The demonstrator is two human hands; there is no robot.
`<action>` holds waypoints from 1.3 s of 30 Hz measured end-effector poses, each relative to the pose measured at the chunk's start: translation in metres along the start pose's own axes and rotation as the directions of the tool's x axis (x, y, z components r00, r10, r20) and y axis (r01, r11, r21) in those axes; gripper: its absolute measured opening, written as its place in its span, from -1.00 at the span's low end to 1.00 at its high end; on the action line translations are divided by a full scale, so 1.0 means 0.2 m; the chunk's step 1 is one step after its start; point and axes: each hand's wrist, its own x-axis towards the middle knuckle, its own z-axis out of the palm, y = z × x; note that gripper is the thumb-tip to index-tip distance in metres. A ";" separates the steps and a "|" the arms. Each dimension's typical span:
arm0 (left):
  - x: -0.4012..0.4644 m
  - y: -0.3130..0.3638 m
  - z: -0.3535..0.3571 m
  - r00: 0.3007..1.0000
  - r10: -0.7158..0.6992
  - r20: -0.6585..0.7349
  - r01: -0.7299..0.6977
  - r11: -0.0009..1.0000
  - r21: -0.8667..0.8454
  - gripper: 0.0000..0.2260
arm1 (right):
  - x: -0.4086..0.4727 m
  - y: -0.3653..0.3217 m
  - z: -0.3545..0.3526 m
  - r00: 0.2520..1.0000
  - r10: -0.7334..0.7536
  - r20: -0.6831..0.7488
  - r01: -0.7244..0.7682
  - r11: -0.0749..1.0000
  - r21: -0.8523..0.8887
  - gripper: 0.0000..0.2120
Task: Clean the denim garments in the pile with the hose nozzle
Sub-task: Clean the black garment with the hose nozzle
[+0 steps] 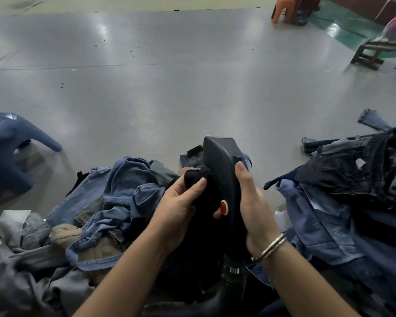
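Gripping the black plastic hose nozzle around its body, the right hand has its fingers curled over the far side and its thumb lying by the round red button on the nozzle's near face; a silver metal bangle circles that wrist. Only the head view is given, and in it the nozzle stands nearly upright at the centre, its flat wide mouth pointing away from the person, while a black ribbed hose with a metal collar drops from its lower end. Just left of the nozzle, the left hand pinches a fold of black fabric garment between thumb and curled fingers, holding the cloth against the nozzle's side. Below and to the left of the nozzle lies the crumpled pile of light blue and grey denim garments, with a tan piece among them. To the right of the nozzle a second heap of darker blue and black denim garments is stacked. Everything rests on a shiny grey floor. Far left of the nozzle sits a blurred blue plastic stool; well beyond it, toward the upper right, stand an orange plastic stool and a dark wooden stool.
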 end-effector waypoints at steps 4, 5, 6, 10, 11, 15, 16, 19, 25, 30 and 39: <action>-0.03 0.01 0.00 0.998 0.046 -0.033 -0.046 0.999 0.018 -0.72 | 0.03 0.00 -0.01 0.997 0.017 -0.072 -0.020 0.999 -0.031 -0.44; -0.04 0.02 0.00 0.998 0.049 -0.040 -0.048 0.998 0.030 -0.70 | 0.03 0.01 -0.01 0.997 0.011 -0.079 -0.014 0.999 -0.038 -0.43; -0.04 0.03 0.00 0.998 0.046 -0.042 -0.044 0.998 0.035 -0.69 | 0.03 0.02 -0.01 0.997 -0.011 -0.079 0.007 0.999 -0.040 -0.44; -0.06 0.02 0.03 0.998 0.012 -0.065 -0.010 0.999 0.034 -0.73 | 0.04 0.09 0.02 0.988 -0.093 -0.122 0.080 0.991 -0.106 -0.46; -0.06 0.02 0.03 0.997 -0.001 -0.071 0.002 1.000 0.011 -0.74 | 0.05 0.10 0.03 0.987 -0.078 -0.137 0.064 0.992 -0.106 -0.44; -0.07 0.04 0.02 0.997 -0.055 -0.059 0.050 0.996 -0.074 -0.71 | 0.08 0.09 0.03 0.986 -0.008 -0.168 -0.006 0.996 -0.087 -0.59; -0.08 0.04 0.02 0.997 -0.059 -0.051 0.056 0.997 -0.060 -0.71 | 0.09 0.08 0.03 0.984 -0.016 -0.178 -0.003 0.994 -0.107 -0.59; -0.09 0.04 0.01 0.998 -0.051 -0.027 0.050 0.998 -0.045 -0.67 | 0.11 0.07 0.01 0.970 -0.073 -0.234 0.036 0.986 -0.160 -0.57; -0.14 0.04 0.00 0.991 -0.091 0.102 0.116 0.953 -0.279 -0.68 | 0.13 0.04 -0.02 0.947 -0.130 -0.293 0.098 0.988 -0.121 -0.49; -0.16 0.04 -0.01 0.974 -0.077 0.215 0.161 0.897 -0.411 -0.39 | 0.14 0.05 0.02 0.962 -0.141 -0.234 0.113 0.985 -0.129 -0.45; -0.11 0.13 -0.17 0.959 0.247 0.142 -0.249 0.969 -0.005 -0.51 | 0.07 -0.09 -0.11 0.998 0.060 -0.002 -0.060 0.996 -0.060 -0.37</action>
